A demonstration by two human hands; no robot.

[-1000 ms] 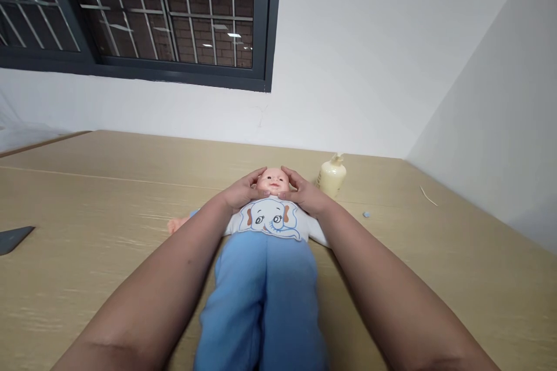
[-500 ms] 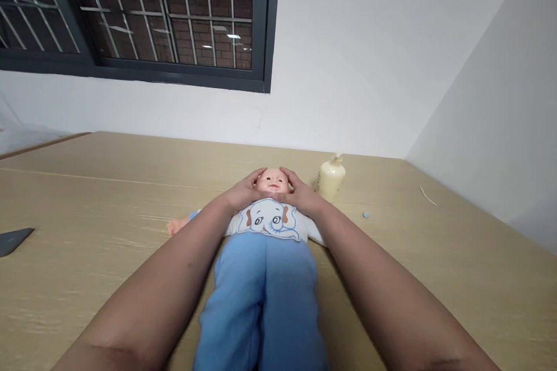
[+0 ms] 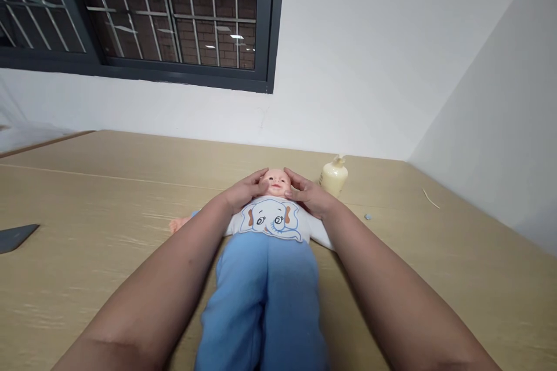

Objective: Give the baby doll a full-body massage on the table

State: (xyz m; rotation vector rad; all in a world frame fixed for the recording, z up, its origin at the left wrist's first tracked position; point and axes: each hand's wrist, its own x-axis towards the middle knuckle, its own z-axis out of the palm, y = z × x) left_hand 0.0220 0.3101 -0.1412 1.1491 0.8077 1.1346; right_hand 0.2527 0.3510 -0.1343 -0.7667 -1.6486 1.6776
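A: Item one, containers?

B: One cream pump bottle (image 3: 334, 178) is standing upright on the wooden table (image 3: 108, 197), near the back wall and just off to the right of the doll's head. Its contents are not showing through the opaque body.

A: Item two, the doll?

B: A baby doll (image 3: 270, 243) is lying face up on the table, in the middle, directly in front of the person. Its long axis is running straight away from the person: head pointing toward the back wall, blue-trousered legs pointing back toward the camera. It is wearing a white top with an elephant print. One small doll hand (image 3: 174, 225) is sticking out to the left.

A: Hands?

B: The left hand (image 3: 242, 192) is cupping the left side of the doll's head, fingers curved and pressing against the cheek. The right hand (image 3: 307, 196) is doing likewise on the other side. Both are partly curled around the head, not clenched into fists.

A: Sundries?

B: A dark flat object (image 3: 16, 236) is lying at the left edge, a small blue bit (image 3: 368, 217) is sitting right of the doll, and a thin stick (image 3: 430, 198) is resting near the side wall.
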